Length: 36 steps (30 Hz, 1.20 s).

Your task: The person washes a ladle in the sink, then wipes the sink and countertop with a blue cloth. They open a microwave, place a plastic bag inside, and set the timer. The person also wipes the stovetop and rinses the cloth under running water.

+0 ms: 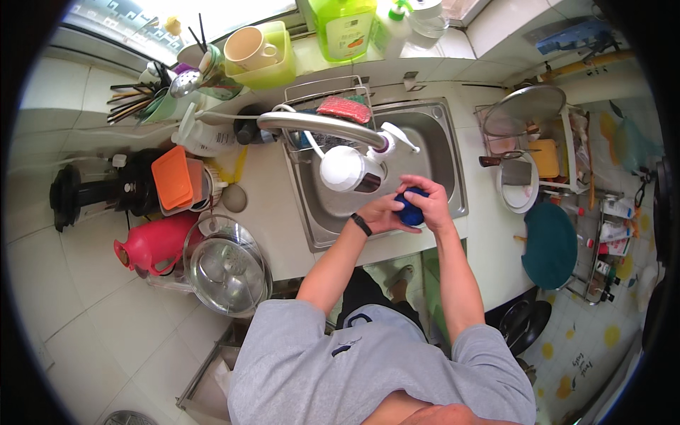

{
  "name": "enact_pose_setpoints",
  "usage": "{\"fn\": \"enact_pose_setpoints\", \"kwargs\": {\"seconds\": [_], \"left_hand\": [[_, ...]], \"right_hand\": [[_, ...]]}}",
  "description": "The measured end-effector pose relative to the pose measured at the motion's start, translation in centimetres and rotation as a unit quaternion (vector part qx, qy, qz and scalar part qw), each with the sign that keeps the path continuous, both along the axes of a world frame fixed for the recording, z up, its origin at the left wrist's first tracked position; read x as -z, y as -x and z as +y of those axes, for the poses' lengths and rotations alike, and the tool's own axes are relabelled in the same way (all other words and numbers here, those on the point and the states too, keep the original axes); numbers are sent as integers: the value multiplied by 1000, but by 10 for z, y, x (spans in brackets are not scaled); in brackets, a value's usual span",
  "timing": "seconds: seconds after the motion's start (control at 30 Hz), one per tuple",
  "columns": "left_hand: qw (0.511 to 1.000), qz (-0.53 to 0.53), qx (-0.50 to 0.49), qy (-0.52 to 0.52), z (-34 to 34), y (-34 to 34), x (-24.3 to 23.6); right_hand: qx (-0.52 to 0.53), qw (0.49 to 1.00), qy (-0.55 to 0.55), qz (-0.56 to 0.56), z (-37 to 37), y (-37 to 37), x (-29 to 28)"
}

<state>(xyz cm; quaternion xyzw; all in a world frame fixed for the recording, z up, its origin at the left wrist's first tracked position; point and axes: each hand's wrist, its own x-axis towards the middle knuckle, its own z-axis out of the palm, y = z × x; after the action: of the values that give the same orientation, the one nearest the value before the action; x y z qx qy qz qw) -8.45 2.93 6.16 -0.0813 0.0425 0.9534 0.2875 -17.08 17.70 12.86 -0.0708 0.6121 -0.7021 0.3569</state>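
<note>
Above the front part of the steel sink (448,142), both my hands hold a small, rounded, dark blue object (411,209); its exact kind I cannot make out. My left hand (381,214), with a black band on the wrist, grips it from the left. From the right, my right hand (432,205) wraps round it, thumb across the top. Just beyond my left hand, the white tap head (345,170) with a dark panel hangs from a curved metal spout (312,123). No running water is visible.
A wire rack (363,88) with a red sponge (344,109) spans the sink's far left. On the left stand a red thermos jug (152,246) and glass lids (225,273). To the right are a white bowl (517,202), a knife (492,161) and a teal board (550,246).
</note>
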Motion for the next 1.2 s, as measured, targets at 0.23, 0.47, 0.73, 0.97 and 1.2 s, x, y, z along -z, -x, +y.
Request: {"fn": "enact_pose_setpoints", "kwargs": {"seconds": [0.23, 0.47, 0.73, 0.97, 1.2], "left_hand": [[970, 96, 136, 176, 1, 24, 7], [838, 24, 167, 518, 12, 34, 43], [542, 17, 94, 835, 41, 21, 81], [465, 97, 96, 875, 37, 14, 75], [463, 88, 89, 878, 41, 17, 56]], "right_hand": [[-33, 996, 48, -63, -5, 2, 4], [100, 980, -41, -167, -31, 15, 54], [232, 932, -200, -195, -52, 24, 125], [310, 867, -354, -165, -62, 27, 148], [389, 842, -265, -263, -38, 30, 160]]}}
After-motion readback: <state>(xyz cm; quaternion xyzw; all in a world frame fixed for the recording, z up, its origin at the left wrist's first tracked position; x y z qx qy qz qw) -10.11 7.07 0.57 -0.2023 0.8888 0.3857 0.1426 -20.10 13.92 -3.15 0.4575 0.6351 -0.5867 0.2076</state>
